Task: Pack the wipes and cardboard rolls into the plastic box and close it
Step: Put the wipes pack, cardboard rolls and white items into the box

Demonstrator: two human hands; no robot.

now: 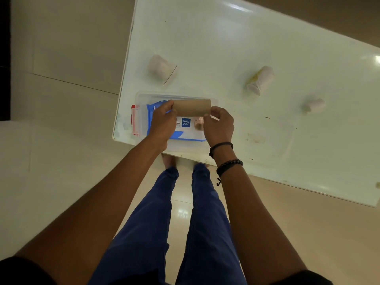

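Note:
A clear plastic box point(141, 97) stands at the near left corner of the white table point(236, 48). A blue and white wipes pack point(186, 130) lies flat inside it. I hold a brown cardboard roll point(192, 108) lying sideways above the box's far side. My left hand point(162, 122) grips its left end and my right hand point(219, 126) pinches its right end. A red and clear lid latch point(134, 120) shows at the box's left side.
Three pale shapes show on the glossy table top: one point(161, 67) beyond the box, one with yellow point(260, 80) to the right, one small point(313, 105) further right. The table's near edge runs just behind my wrists. My legs and tiled floor lie below.

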